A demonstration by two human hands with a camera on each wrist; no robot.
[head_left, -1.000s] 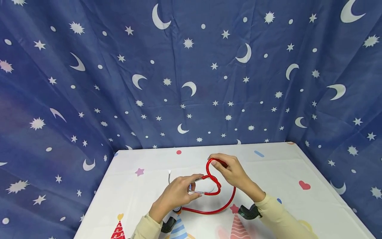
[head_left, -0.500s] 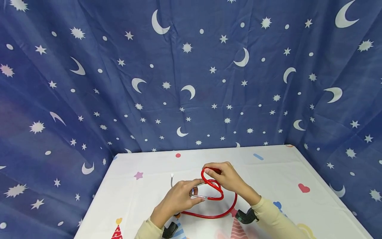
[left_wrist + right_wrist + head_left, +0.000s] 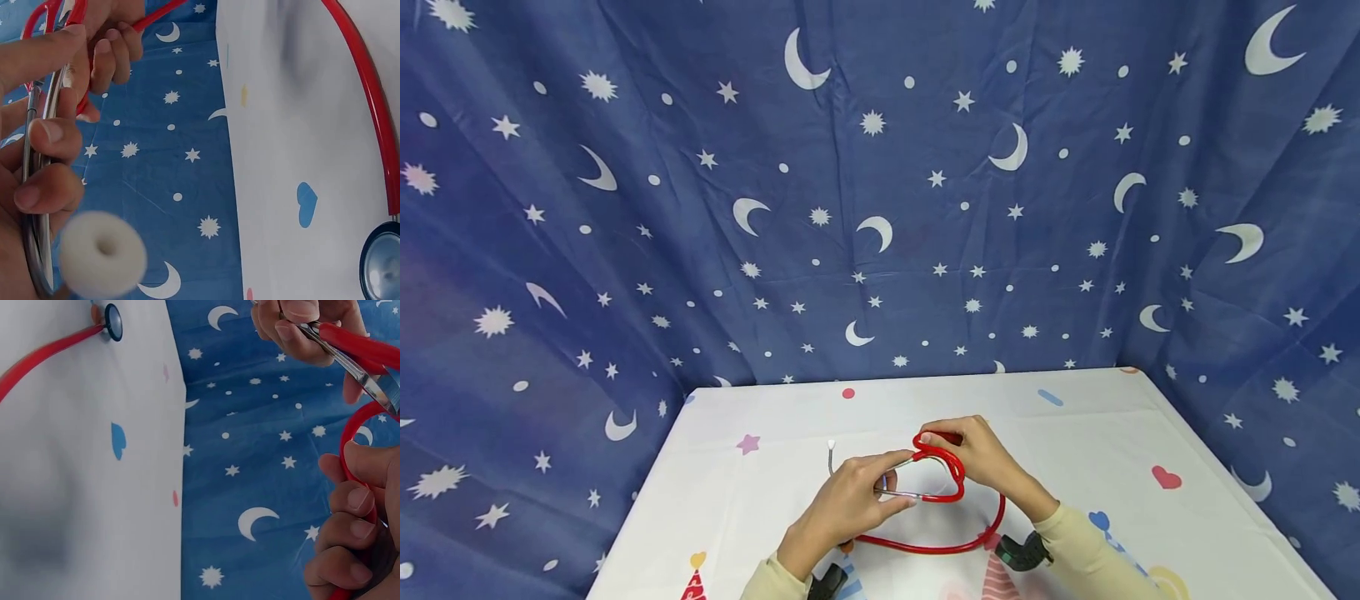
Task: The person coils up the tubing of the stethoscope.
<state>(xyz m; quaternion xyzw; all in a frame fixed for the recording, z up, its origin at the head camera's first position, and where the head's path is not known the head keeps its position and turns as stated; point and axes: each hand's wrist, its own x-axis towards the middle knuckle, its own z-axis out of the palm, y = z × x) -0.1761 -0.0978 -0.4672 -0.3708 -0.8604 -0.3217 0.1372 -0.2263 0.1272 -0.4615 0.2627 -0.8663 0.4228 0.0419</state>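
A stethoscope with red tubing [image 3: 925,549] is held above the table by both hands. My left hand [image 3: 848,497] grips its metal ear tubes [image 3: 45,187], with fingers curled round them. One white eartip [image 3: 103,255] pokes out close to the left wrist camera. My right hand [image 3: 973,454] pinches a bend of the red tube [image 3: 350,434] near the fork, its other fingers curled round the tube in the right wrist view. From there the tubing hangs in a loop to the table, where the round chest piece [image 3: 382,265] lies; the left arm hides it in the head view.
A white cloth printed with party hats, hearts and stars covers the table [image 3: 760,517]. Behind and at both sides hangs a blue curtain [image 3: 925,233] with moons and stars. Black camera mounts [image 3: 1024,552] sit on the wrists.
The right hand has come lower, and the tall red loop it held is now folded down flatter against the fork. The left hand keeps its grip on the ear tubes. The head view tilted slightly up.
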